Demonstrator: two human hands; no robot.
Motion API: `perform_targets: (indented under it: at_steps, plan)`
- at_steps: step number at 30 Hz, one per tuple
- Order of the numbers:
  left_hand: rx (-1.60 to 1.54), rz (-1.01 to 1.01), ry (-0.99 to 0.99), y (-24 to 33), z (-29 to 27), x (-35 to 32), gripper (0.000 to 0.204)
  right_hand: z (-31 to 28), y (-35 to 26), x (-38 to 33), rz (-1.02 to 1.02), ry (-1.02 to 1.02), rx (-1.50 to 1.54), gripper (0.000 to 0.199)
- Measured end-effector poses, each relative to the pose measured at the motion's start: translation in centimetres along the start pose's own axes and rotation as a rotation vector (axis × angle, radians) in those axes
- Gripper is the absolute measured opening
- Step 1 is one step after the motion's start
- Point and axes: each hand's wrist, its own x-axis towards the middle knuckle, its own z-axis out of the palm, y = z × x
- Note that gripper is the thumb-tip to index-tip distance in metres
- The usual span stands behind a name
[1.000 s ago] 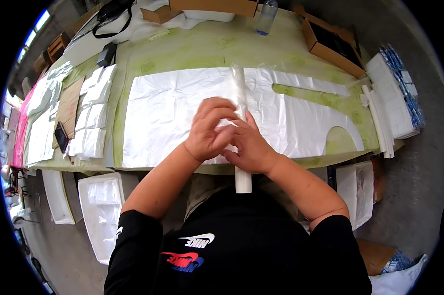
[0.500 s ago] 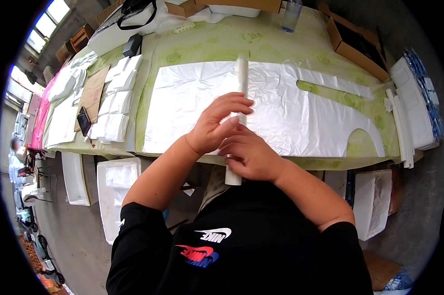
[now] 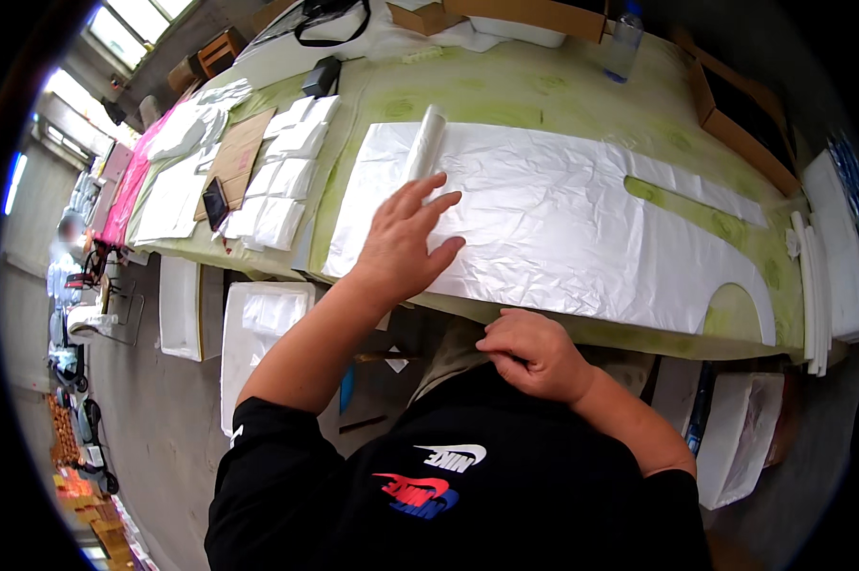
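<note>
A thin white plastic sheet, apron-shaped with curved cut-outs at its right end (image 3: 543, 219), lies spread on the table. Across its left part runs a white roll (image 3: 427, 143), its far end poking past the sheet's back edge. My left hand (image 3: 405, 238) is over the near part of the roll, fingers spread and thumb out, hiding what lies beneath. Whether the palm touches the roll, I cannot tell. My right hand (image 3: 539, 354) hovers off the table's front edge, close to my body, fingers curled in with nothing visible in them.
Folded white stacks (image 3: 282, 176), cardboard (image 3: 239, 157) and a phone (image 3: 216, 202) lie to the left. A bottle (image 3: 624, 46) and an open carton (image 3: 748, 114) stand at the back right. White rolls (image 3: 812, 295) lie at the right edge. Foam boxes (image 3: 741, 443) sit below.
The roll has moved left across the sheet, with my left hand over it. My right hand has left the roll and drawn back past the table's front edge. The view has shifted left.
</note>
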Motion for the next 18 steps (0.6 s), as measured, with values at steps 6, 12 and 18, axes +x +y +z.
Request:
perform_targets:
  at_steps: [6, 12, 18]
  plan:
    - [0.124, -0.435, -0.095, -5.9, 0.0, -1.4, 0.065, -0.5, 0.1, -2.0, 0.065, 0.082, 0.021, 0.018]
    - [0.344, -0.700, -0.285, -7.4, 0.9, 1.6, 0.087, -0.5, 0.2, -2.2, 0.055, 0.040, 0.034, 0.018]
    - [0.274, -0.811, -0.245, -13.2, -2.0, 2.3, 0.088, -1.1, -0.3, -3.3, 0.171, 0.097, 0.065, 0.016]
